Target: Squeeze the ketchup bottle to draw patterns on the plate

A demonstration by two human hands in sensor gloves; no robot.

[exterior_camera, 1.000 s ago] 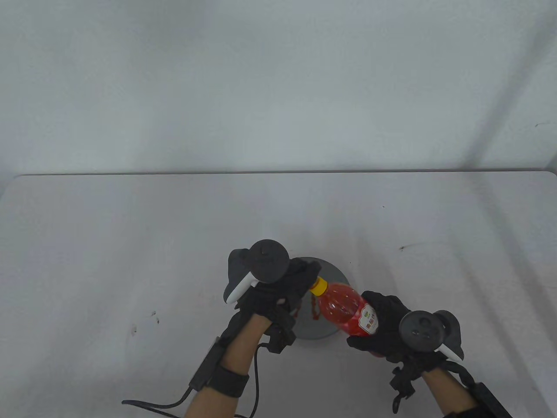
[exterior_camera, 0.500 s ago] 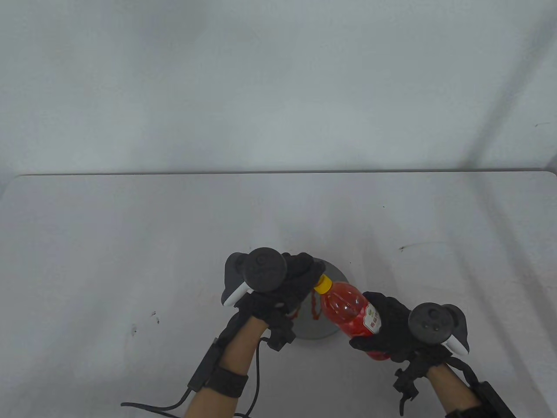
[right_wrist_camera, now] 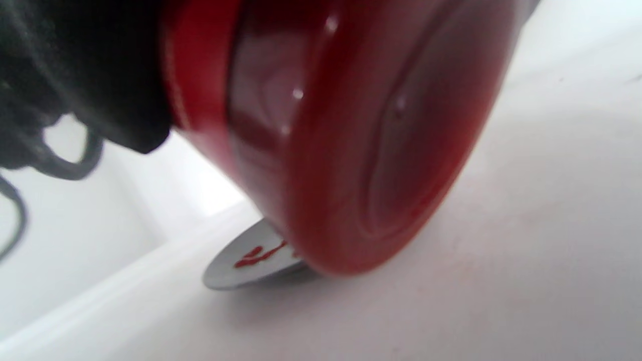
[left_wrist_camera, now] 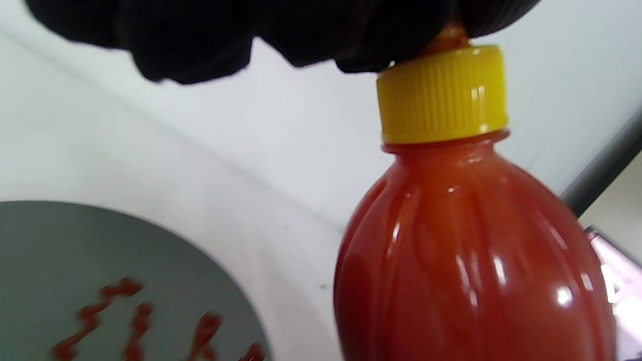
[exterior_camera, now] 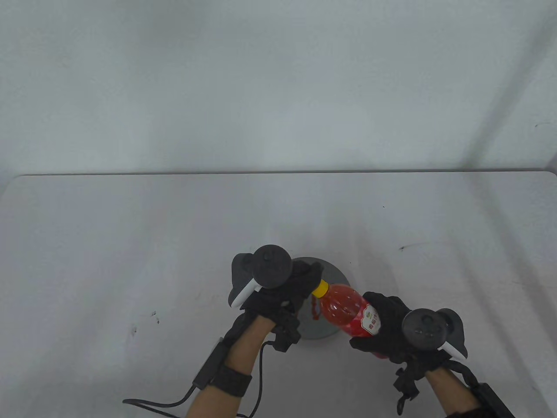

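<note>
A: What is shown in the table view?

B: A red plastic ketchup bottle with a yellow ribbed cap (exterior_camera: pixel 349 314) is held tilted above the near right part of a round grey plate (exterior_camera: pixel 331 278). Its lower body is gripped by the right hand (exterior_camera: pixel 388 327), and its tip is covered by the left hand (exterior_camera: pixel 289 287), whose fingers are curled over the cap. Since a second ago the bottle has barely shifted; the left hand has been moved slightly right and is kept on the cap.

A: And the left wrist view?

B: The yellow cap (left_wrist_camera: pixel 442 94) is seen touched from above by gloved fingertips (left_wrist_camera: pixel 371 35). Red ketchup lines (left_wrist_camera: pixel 135 321) are already laid on the plate at lower left.

A: The right wrist view?

B: The bottle's base (right_wrist_camera: pixel 351 140) fills the frame, blurred; a glove is pressed against its left side, and the plate edge with ketchup marks (right_wrist_camera: pixel 258 255) is seen beyond.

A: What is meant for the task?

B: Drawing appears finished or paused, and the cap is probably being closed or opened; which cannot be told.
</note>
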